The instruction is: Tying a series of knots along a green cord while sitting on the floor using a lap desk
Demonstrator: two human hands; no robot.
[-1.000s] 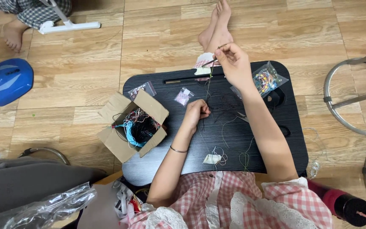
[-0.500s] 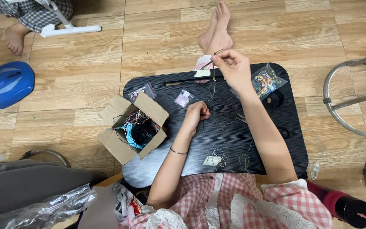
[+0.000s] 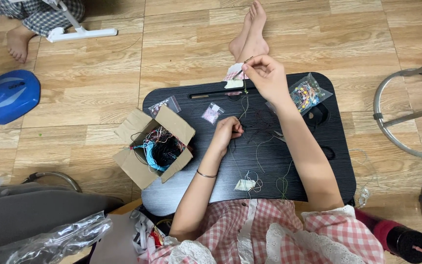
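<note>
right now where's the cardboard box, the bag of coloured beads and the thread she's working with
cardboard box (image 3: 174,126): head view, on its open upper flap.
bag of coloured beads (image 3: 305,94): head view, middle of the clear bag.
thread (image 3: 243,105): head view, on the strand between the two hands.

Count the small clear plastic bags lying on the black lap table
3. One small bag sits at the table's far left edge, one with pink bits lies beside the left hand, and one with colourful pieces lies just past the right hand. The arms may hide others.
</note>
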